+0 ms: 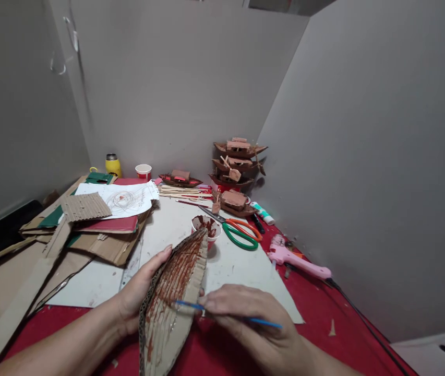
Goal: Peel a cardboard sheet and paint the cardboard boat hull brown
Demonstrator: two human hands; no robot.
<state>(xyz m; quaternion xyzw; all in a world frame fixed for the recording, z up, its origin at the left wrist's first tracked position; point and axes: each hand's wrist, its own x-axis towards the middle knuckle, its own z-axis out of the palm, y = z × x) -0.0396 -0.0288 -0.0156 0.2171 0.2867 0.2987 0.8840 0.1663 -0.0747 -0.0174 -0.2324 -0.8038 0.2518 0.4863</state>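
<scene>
My left hand [138, 292] grips a boat-shaped piece of corrugated cardboard [175, 297] from its left side, holding it tilted above the red table. Brown paint streaks cover its upper half. My right hand [249, 318] pinches a thin blue paintbrush [263, 322], and the brush tip rests on the cardboard near its middle. Just beyond the cardboard's far tip stands a small paper cup of brown paint [207, 228].
Scissors with green and orange handles [241, 234], a pink glue gun [298, 262] with its cord, and a glue tube [263, 213] lie to the right. Stacked brown model boats [238, 164] stand at the back. Cardboard sheets and papers [100, 219] pile up at the left.
</scene>
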